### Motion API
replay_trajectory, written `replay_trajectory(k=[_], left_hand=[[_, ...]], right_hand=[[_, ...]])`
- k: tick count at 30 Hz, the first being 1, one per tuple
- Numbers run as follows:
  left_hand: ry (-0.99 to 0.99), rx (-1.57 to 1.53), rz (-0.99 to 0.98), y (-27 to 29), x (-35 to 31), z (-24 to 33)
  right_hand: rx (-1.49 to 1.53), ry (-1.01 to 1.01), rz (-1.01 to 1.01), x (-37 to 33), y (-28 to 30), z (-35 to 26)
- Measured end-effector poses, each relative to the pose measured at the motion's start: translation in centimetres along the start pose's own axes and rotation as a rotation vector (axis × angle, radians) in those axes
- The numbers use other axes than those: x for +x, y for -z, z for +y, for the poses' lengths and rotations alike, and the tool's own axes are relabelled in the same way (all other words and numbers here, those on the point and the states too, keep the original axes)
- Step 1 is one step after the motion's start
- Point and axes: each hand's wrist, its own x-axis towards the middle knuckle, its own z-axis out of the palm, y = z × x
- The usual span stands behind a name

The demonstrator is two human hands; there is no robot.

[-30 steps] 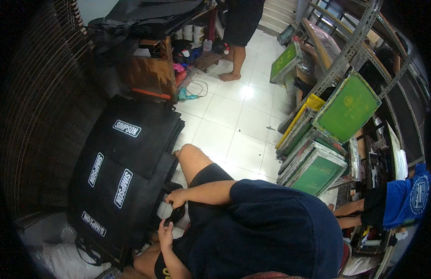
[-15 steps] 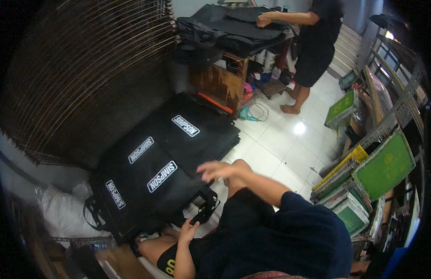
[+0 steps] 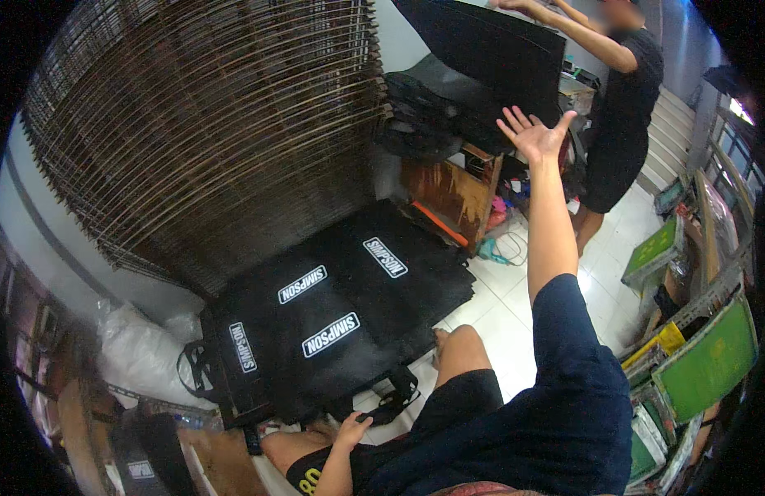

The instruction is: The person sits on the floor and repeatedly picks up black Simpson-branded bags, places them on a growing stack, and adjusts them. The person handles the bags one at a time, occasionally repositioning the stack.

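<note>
My right arm is stretched forward, and my right hand (image 3: 538, 139) is raised with the palm showing, fingers spread and nothing in it. In the view it overlaps the large black sheet (image 3: 498, 62) that a co-worker (image 3: 630, 107) holds up over the far table. Low by my lap, my left hand (image 3: 350, 431) is closed around a dark end that looks like part of a black strap (image 3: 395, 395). Just ahead lies a broad stack of black fabric pieces (image 3: 275, 364), with several white-framed printed labels on top. Another black strap loop (image 3: 194, 370) hangs at its left edge.
A tall wire drying rack (image 3: 217, 124) stands behind the stack. White plastic bags (image 3: 143, 343) lie at the left. Green-meshed printing frames (image 3: 705, 360) lean at the right beside metal shelving. A worn wooden table (image 3: 449, 198) stands ahead, by white floor tiles (image 3: 502, 322).
My right hand has risen from beside my knee and reached forward, its fingers spreading. The co-worker has lifted a large black sheet off the table. The view has tilted up; my left hand stays low.
</note>
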Motion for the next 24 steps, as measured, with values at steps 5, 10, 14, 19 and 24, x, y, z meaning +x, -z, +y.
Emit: replay_trajectory(k=[5,10,14,19,24], left_hand=[[0.033,0.148,0.022,0.2,0.3,-0.5],[0.076,0.050,-0.092,-0.2,0.4,-0.7],[-0.182,0.040,-0.144,0.3,-2.3,7.4],[-0.452,-0.117,-0.037,2.7,-0.6,17.0],[-0.657,-0.323,0.201,7.8,3.4,20.3]], right_hand=[[0.279,-0.122,0.151,-0.1,0.9,-0.2],[-0.326,-0.105,0.280,-0.8,4.0,-2.1],[-0.711,0.104,0.213,-5.7,-1.2,-2.8],[-1.188,0.051,-0.100,-7.2,-9.0,-12.8],[-1.252,-0.207,-0.123,-14.9,-19.0,-15.7]])
